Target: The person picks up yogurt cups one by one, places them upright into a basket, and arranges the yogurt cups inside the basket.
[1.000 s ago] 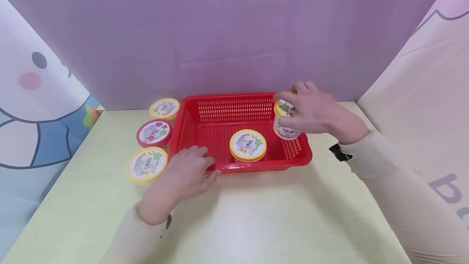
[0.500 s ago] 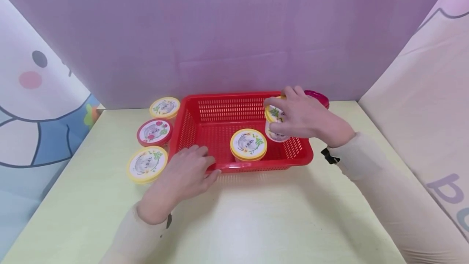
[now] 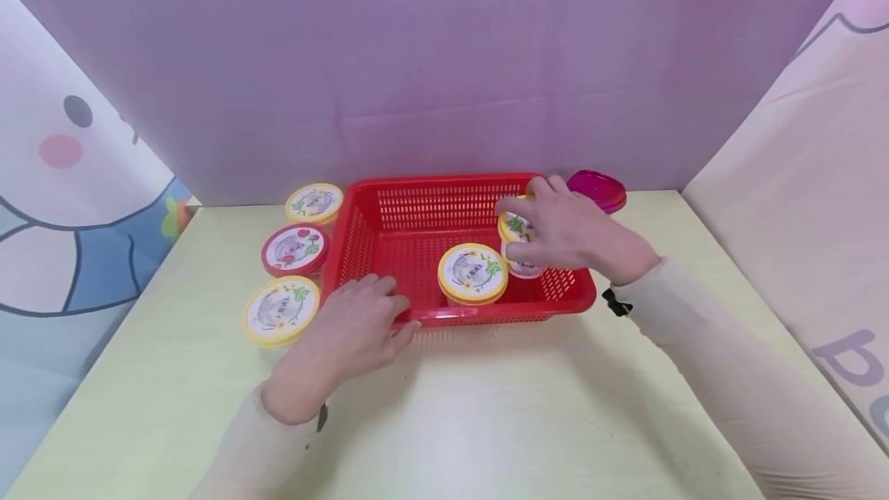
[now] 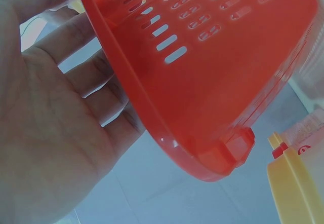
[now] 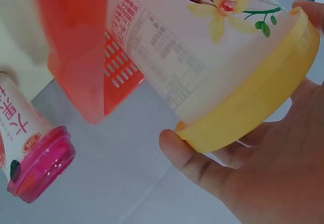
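Note:
My left hand point(image 3: 347, 330) grips the near-left rim of a red plastic basket point(image 3: 486, 315), its fingers over the edge, as the left wrist view also shows. With the right hand point(image 3: 576, 230) I hold a white tub with a yellow lid point(image 5: 243, 89) by its lid, fingertips and thumb around the lid's edge. This tub is inside the basket's right end, printed with a yellow flower. Another yellow-lidded tub point(image 3: 473, 274) stands upright in the basket near the front wall, just left of the held one.
Left of the basket stand a yellow-lidded tub point(image 3: 314, 204), a red-lidded tub point(image 3: 295, 248) and another yellow-lidded tub point(image 3: 281, 310) in a row. Behind the basket's right end is a magenta-lidded tub point(image 3: 597, 190). A purple cloth wall point(image 3: 444, 60) closes off the back.
My right hand has moved left and then lower, bringing the yellow-lidded tub down into the basket's right end. The magenta-lidded tub has come into view behind it. My left hand stays on the rim.

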A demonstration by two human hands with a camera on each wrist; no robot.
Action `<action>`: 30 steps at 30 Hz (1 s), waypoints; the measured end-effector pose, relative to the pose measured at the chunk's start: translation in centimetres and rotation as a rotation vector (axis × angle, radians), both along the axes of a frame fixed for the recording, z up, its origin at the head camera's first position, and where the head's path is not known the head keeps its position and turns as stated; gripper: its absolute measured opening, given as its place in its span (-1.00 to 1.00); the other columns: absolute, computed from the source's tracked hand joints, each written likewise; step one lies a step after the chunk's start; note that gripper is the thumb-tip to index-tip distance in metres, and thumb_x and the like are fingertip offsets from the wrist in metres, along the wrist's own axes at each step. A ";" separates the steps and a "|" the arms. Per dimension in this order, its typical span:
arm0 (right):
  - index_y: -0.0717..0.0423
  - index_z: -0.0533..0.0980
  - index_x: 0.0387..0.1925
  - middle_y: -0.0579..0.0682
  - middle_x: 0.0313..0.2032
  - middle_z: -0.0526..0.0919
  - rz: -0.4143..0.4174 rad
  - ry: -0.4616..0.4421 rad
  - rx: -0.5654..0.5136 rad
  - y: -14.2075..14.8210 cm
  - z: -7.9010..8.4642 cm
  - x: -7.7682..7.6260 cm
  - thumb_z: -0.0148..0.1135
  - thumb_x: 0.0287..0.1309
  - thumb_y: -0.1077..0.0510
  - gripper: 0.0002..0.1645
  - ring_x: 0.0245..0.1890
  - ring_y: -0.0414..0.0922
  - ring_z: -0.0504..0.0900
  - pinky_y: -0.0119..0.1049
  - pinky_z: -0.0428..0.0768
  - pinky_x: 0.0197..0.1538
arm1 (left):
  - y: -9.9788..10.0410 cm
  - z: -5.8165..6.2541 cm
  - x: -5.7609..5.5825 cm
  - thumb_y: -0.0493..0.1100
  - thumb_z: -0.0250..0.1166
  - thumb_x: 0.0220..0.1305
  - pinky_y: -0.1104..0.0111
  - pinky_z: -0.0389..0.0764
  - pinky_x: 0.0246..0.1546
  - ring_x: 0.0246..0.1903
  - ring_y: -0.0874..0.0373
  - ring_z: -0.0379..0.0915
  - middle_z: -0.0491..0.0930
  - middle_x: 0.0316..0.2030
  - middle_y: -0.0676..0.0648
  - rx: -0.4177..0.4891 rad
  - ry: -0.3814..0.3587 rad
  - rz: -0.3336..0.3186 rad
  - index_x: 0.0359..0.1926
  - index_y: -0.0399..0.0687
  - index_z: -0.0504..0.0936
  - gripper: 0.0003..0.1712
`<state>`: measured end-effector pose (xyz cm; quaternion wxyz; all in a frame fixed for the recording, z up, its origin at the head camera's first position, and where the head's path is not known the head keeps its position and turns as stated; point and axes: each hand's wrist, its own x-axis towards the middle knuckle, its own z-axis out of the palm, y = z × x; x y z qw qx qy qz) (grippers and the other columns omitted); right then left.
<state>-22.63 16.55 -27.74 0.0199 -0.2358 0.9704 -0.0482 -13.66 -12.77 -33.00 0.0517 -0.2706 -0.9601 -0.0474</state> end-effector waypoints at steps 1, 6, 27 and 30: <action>-0.24 0.45 0.37 0.12 0.16 0.41 -0.001 -0.003 0.002 0.0 -0.1 0.0 0.41 -0.06 -0.19 -0.13 0.15 0.06 0.33 0.11 0.60 0.02 | 0.0 0.0 0.0 0.14 0.57 0.02 0.22 0.66 -0.15 -0.27 0.16 0.50 0.64 -0.22 0.00 0.000 -0.001 -0.001 -0.11 0.03 0.76 -0.54; -0.27 0.45 0.37 0.12 0.17 0.42 0.004 -0.009 0.007 -0.1 -0.7 0.1 0.40 -0.06 -0.21 -0.13 0.13 0.05 0.34 0.10 0.61 0.03 | 0.0 0.0 0.0 0.14 0.57 0.02 0.21 0.67 -0.14 -0.25 0.15 0.52 0.65 -0.21 0.00 -0.001 -0.001 -0.004 -0.10 0.02 0.76 -0.54; -0.30 0.45 0.38 0.09 0.15 0.44 0.059 -0.059 0.020 -0.4 -2.6 0.9 0.38 -0.08 -0.25 -0.11 0.14 0.04 0.34 0.38 0.40 0.13 | 0.0 0.1 0.0 0.16 0.57 0.02 0.21 0.67 -0.13 -0.24 0.14 0.52 0.65 -0.19 -0.01 -0.008 -0.003 0.003 -0.08 0.03 0.75 -0.51; -0.30 0.45 0.37 0.07 0.11 0.45 0.060 -0.056 0.017 -0.2 -2.8 1.0 0.39 -0.10 -0.25 -0.11 0.12 0.02 0.35 0.35 0.39 0.14 | 0.0 0.1 0.0 0.15 0.57 0.02 0.21 0.67 -0.13 -0.24 0.14 0.52 0.65 -0.19 -0.01 -0.007 -0.002 0.003 -0.08 0.03 0.75 -0.52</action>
